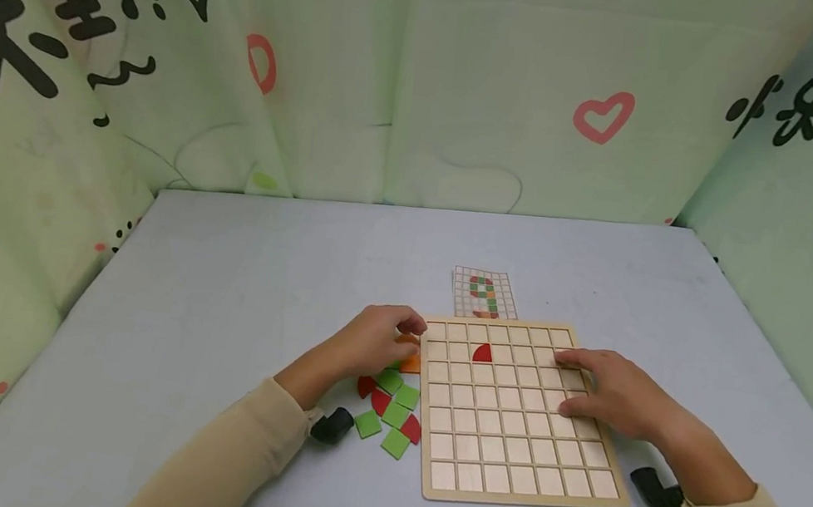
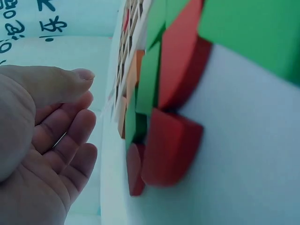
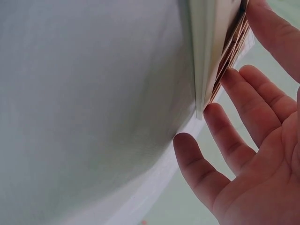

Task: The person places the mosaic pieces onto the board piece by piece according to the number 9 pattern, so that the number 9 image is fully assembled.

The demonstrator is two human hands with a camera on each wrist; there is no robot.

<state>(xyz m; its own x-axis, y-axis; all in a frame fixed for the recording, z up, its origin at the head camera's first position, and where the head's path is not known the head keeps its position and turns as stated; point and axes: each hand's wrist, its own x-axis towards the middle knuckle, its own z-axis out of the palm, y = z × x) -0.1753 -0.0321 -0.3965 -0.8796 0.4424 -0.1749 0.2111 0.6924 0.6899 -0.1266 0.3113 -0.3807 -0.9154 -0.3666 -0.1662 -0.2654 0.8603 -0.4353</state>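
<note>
A wooden grid board lies on the table, with one red quarter-round piece in a cell of its upper part. My left hand is at the board's upper left edge, above orange pieces. In the left wrist view its thumb and fingers are loosely bent, with nothing visible between them. My right hand rests on the board's right side, its fingers fairly straight. Green square pieces and red quarter-round pieces lie loose beside the board's left edge.
A small card printed with a gridded colour pattern lies behind the board, its lower edge at the board's rim. Black wrist straps or mounts show at both wrists. Pale green curtains with writing enclose the white table.
</note>
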